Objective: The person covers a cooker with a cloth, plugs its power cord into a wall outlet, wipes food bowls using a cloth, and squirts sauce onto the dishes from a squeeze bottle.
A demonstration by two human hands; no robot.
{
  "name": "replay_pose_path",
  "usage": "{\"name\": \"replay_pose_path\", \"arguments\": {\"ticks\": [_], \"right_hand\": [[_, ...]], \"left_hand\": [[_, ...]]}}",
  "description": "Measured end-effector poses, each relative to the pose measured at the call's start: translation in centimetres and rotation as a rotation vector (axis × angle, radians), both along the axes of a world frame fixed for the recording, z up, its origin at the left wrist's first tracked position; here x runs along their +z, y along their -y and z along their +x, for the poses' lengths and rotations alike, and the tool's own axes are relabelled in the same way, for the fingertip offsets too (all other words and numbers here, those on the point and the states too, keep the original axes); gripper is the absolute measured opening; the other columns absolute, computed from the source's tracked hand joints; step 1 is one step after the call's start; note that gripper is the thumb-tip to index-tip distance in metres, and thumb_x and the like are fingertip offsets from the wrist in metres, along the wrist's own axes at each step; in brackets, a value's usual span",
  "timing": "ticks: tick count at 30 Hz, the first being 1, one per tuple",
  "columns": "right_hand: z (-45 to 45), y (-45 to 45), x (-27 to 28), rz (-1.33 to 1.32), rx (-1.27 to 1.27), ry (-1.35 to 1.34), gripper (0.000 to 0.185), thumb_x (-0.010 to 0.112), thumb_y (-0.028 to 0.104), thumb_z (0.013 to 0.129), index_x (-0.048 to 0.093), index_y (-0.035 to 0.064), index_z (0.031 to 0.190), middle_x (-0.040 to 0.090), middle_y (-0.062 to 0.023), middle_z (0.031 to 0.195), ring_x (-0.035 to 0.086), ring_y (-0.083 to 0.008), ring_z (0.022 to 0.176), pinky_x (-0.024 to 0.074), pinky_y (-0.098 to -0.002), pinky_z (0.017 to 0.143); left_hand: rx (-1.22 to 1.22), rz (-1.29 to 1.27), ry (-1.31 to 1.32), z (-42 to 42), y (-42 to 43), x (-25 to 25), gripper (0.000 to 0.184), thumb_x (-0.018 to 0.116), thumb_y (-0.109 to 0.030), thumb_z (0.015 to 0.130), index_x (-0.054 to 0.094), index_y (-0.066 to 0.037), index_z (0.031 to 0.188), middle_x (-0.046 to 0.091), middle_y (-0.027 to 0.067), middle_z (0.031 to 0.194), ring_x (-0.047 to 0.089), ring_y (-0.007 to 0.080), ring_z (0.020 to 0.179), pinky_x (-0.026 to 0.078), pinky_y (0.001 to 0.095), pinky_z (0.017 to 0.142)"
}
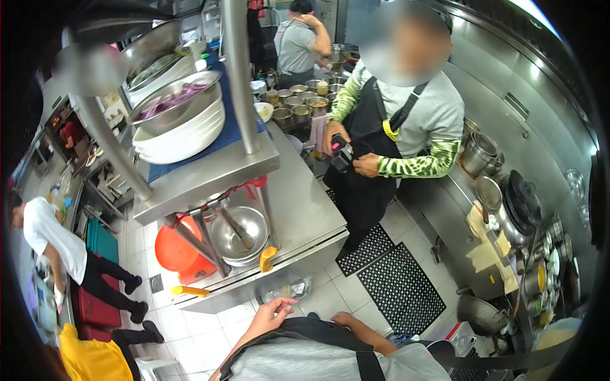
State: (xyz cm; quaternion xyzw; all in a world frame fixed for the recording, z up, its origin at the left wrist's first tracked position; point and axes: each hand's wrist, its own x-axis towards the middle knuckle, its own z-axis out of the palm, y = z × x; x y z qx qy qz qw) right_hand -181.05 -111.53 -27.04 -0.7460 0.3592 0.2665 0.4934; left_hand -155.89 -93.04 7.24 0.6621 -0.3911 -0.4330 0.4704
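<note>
At the bottom centre, my left hand (pixel 274 314) is raised in front of the dark apron (pixel 318 330), its fingers partly curled, with no object visible in it. My right hand (pixel 344 319) hangs lower by the apron's right side, its fingers mostly hidden. Beyond my hands stands a steel counter (pixel 305 197) with an orange basin (pixel 181 251) and a steel bowl (pixel 239 235). Two yellow-orange handles, one on the left (pixel 190 291) and one on the right (pixel 268 259), stick out at its near edge.
A co-worker in a black apron (pixel 362 184) stands across, holding a small black device (pixel 342 153). Black mats (pixel 403 289) lie on the tiles. Pots and pans line the right counter (pixel 467 228). Stacked bowls (pixel 181 140) sit on the shelf. Other people work at left and back.
</note>
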Motion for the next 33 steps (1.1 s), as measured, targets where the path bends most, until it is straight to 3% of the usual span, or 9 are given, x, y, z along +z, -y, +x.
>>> {"name": "replay_pose_path", "arguments": {"ticks": [4,7,11,15,19,22,25,30,33], "right_hand": [[1.8,-0.9,0.0,0.075,-0.144,0.012,0.033,0.053,0.033,0.086,0.066,0.0057,0.071,0.063,-0.0074,0.061,0.057,-0.0207,0.046,0.047,-0.0337,0.047],[3.0,-1.0,-2.1,0.092,-0.137,-0.091,0.036,0.056,0.038,0.088,0.066,0.0037,0.093,0.067,-0.0067,0.081,0.062,-0.0164,0.061,0.0496,-0.0298,0.046],[6.3,-3.3,-2.9,0.047,-0.111,-0.184,0.034,0.057,0.036,0.087,0.066,0.0046,0.097,0.067,-0.0073,0.082,0.062,-0.0167,0.062,0.0493,-0.0299,0.047],[11.8,-7.8,-3.7,-0.058,0.419,-0.152,0.032,0.056,0.038,0.085,0.07,0.0094,0.09,0.067,-0.0093,0.08,0.062,-0.0173,0.059,0.0491,-0.0349,0.049],[19.6,-15.8,-2.1,-0.425,0.61,0.126,0.036,0.053,0.045,0.082,0.073,0.0151,0.085,0.07,-0.009,0.085,0.067,-0.0273,0.08,0.0503,-0.0416,0.07],[27.3,-21.0,1.1,-0.267,0.701,-0.018,0.033,0.054,0.038,0.078,0.072,0.0165,0.096,0.069,-0.0122,0.096,0.065,-0.031,0.094,0.0496,-0.0427,0.083],[33.1,-26.3,1.3,-0.249,0.703,0.106,0.038,0.054,0.047,0.082,0.072,0.0172,0.097,0.069,-0.0104,0.099,0.065,-0.03,0.092,0.0502,-0.0408,0.08],[40.9,-33.9,3.3,-0.249,1.038,0.257,0.032,0.054,0.042,0.081,0.071,0.0192,0.097,0.069,-0.0087,0.095,0.066,-0.0279,0.087,0.0507,-0.0382,0.076],[45.3,-37.8,5.6,-0.19,1.181,0.258,0.03,0.052,0.033,0.076,0.071,0.0128,0.088,0.068,-0.0157,0.092,0.064,-0.0359,0.086,0.051,-0.0446,0.076]], "left_hand": [[0.075,-0.052,0.004,1.0,-2.6,0.2,0.02,0.055,-0.008,0.092,0.062,-0.004,0.11,0.066,0.0043,0.089,0.064,0.0108,0.085,0.048,0.0249,0.079],[0.085,-0.011,-0.021,1.9,-5.3,1.2,0.019,0.053,-0.008,0.094,0.06,-0.002,0.11,0.064,0.0029,0.094,0.062,0.01,0.089,0.046,0.0247,0.083],[0.12,-0.01,-0.035,4.2,-10.3,1.6,0.019,0.051,-0.007,0.094,0.061,-0.002,0.11,0.064,0.0026,0.092,0.061,0.0101,0.089,0.047,0.025,0.082],[0.226,-0.051,-0.005,7.3,-16.5,0.6,0.02,0.053,-0.008,0.093,0.062,-0.004,0.11,0.065,0.0049,0.084,0.062,0.0109,0.083,0.048,0.0247,0.077],[0.369,-0.086,0.011,10.2,-23.7,0.5,0.019,0.052,-0.009,0.094,0.063,-0.004,0.109,0.065,0.0053,0.083,0.062,0.0113,0.082,0.048,0.0251,0.076],[0.507,-0.062,0.055,12.2,-29.3,1.3,0.019,0.052,-0.01,0.094,0.063,-0.003,0.107,0.066,0.0059,0.081,0.063,0.0112,0.083,0.049,0.0256,0.076],[0.628,-0.039,0.076,13.4,-34.3,0.8,0.019,0.051,-0.012,0.095,0.063,-0.003,0.108,0.066,0.0066,0.083,0.064,0.0119,0.084,0.049,0.026,0.077],[0.818,-0.06,-0.039,13.7,-40.2,0.4,0.021,0.05,-0.013,0.095,0.062,-0.002,0.108,0.067,0.0078,0.086,0.064,0.0136,0.084,0.048,0.0263,0.078],[0.964,-0.056,-0.02,14.5,-42.3,0.3,0.021,0.05,-0.013,0.095,0.062,-0.002,0.108,0.067,0.0075,0.086,0.064,0.0134,0.084,0.048,0.0261,0.077]]}}
